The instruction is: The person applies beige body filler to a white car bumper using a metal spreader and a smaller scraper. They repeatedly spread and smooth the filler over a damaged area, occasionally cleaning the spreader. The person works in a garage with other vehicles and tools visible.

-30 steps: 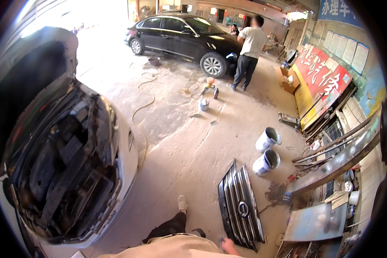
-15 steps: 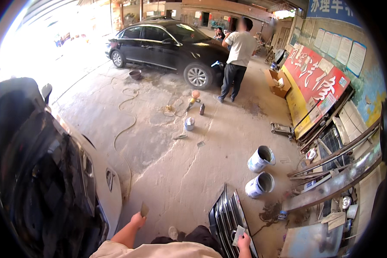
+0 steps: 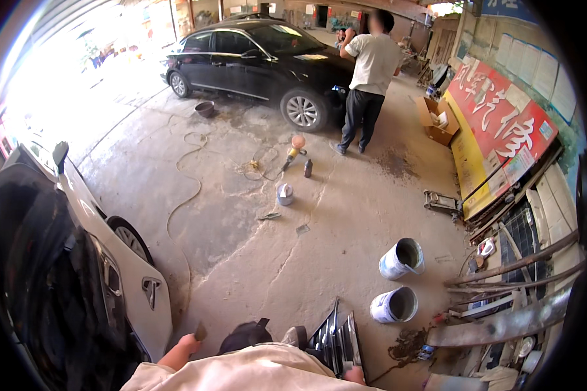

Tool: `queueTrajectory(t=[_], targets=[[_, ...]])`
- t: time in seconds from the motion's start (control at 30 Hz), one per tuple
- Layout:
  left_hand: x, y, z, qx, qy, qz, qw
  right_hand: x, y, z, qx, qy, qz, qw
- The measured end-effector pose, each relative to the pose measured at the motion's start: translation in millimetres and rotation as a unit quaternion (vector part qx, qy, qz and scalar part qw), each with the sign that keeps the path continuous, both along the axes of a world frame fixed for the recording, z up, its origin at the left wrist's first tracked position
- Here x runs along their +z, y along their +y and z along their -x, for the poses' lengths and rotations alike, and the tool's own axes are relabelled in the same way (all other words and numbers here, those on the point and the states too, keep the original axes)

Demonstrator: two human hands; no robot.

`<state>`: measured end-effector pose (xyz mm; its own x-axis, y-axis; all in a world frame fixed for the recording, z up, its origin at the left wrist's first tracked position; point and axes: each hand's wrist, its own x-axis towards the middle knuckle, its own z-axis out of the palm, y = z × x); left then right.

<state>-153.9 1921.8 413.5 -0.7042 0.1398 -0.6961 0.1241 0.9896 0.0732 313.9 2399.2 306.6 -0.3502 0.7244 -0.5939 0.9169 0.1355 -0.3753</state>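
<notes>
Low at the left, my left hand (image 3: 189, 343) is closed round a small flat brownish spreader (image 3: 201, 331), beside the white car's front fender (image 3: 147, 309). My right hand (image 3: 355, 376) shows only in part at the lower edge. A pale flat spreader sticks up from it in front of the black car grille (image 3: 336, 339) with bright bars, which lies on the floor to my right. Whether that hand touches the grille, I cannot tell. One of my shoes (image 3: 295, 337) is beside the grille.
Two white buckets (image 3: 398, 259) stand to the right. Ahead on the floor are a small can (image 3: 285, 195), a dark bottle (image 3: 308, 169), a yellow power tool (image 3: 293, 153) and a hose (image 3: 176, 208). A person (image 3: 368, 85) stands by a black car (image 3: 254, 65). Pipes (image 3: 502, 322) jut in at right.
The view has shifted, and the white car's front wheel now shows. My right hand and its spreader sit lower, partly out of view. The other person's arm is raised higher.
</notes>
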Motion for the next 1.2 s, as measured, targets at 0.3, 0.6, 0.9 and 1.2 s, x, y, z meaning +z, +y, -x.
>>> queueTrajectory(t=[0.3, 0.6, 0.9, 1.2], targets=[[-81, 24, 19, 0.200, -0.105, 0.029, 0.974, 8, 181, 192, -0.011, 0.040, -0.075, 0.996], [-65, 231, 185, 0.222, -0.094, -0.134, 0.961, 48, 259, 302, 0.034, -0.049, -0.058, 0.997], [-41, 384, 331, 0.291, -0.072, -0.230, 0.926, 93, 381, 436, -0.011, -0.015, -0.095, 0.995], [2, 375, 314, 0.377, -0.078, -0.087, 0.919, 39, 486, 572, 0.148, -0.033, 0.009, 0.988]])
